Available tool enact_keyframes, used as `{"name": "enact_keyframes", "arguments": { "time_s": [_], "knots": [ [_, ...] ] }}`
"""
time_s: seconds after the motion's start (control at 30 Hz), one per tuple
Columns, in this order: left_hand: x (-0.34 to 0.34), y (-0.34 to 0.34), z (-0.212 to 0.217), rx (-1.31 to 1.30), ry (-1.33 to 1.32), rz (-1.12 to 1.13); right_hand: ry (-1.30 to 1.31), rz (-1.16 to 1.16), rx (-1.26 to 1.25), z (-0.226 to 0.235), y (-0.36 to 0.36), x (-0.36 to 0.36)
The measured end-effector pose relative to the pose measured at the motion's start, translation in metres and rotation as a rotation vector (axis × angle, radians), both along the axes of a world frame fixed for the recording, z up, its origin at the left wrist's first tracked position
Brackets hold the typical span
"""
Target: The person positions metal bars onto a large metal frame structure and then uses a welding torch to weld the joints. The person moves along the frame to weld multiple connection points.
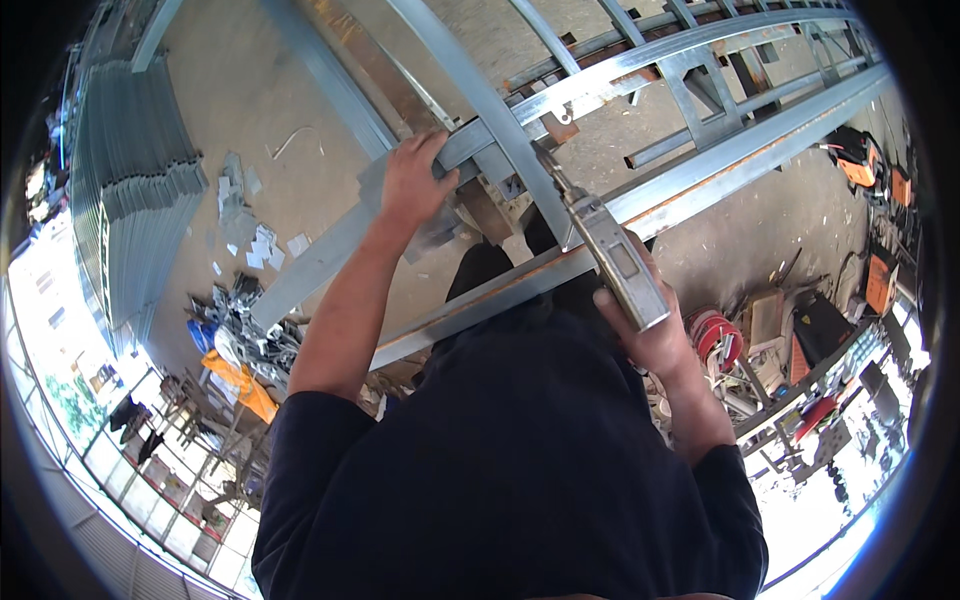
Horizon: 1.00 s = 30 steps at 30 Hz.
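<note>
My right hand (655, 310) is wrapped round a laser welding gun (618, 255), a boxy grey metal tool with a slim nozzle. Its nozzle points up and left, close to a galvanized steel bar (480, 95) of the frame. My left hand (412, 182) rests with bent fingers on the end of a square steel tube (465, 143) that meets this bar. Whether the fingers there truly grip the tube or only press on it is hard to see. A long steel beam (700, 185) with a rusty strip runs across in front of my body.
Ladder-like steel framing (690, 45) stretches away to the upper right. Stacked ribbed metal sheets (140, 190) stand at left, near metal scraps (255, 320) and an orange cloth (240, 385). A red coil (715, 338) and clutter lie at right. Paper-like pieces (262, 245) litter the floor.
</note>
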<state>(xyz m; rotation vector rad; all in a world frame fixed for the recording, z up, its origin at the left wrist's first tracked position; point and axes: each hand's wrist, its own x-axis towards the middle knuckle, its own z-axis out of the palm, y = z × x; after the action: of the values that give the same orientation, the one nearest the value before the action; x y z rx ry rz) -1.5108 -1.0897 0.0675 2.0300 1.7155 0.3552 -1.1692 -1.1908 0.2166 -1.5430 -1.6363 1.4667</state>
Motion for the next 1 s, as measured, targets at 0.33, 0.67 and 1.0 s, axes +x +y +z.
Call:
{"name": "enact_keyframes", "arguments": {
  "time_s": [0.33, 0.67, 1.0],
  "knots": [
    [0.011, 0.002, 0.010, -0.062, -0.014, 0.050, 0.036, -0.073, -0.363, -0.007, 0.050, -0.023],
    [0.007, 0.014, 0.013, -0.028, 0.004, -0.071, -0.016, -0.080, -0.365, -0.011, 0.053, -0.044],
    [0.005, 0.014, 0.011, 0.013, -0.003, -0.089, -0.079, -0.072, -0.381, -0.013, 0.057, -0.052]
  ]
}}
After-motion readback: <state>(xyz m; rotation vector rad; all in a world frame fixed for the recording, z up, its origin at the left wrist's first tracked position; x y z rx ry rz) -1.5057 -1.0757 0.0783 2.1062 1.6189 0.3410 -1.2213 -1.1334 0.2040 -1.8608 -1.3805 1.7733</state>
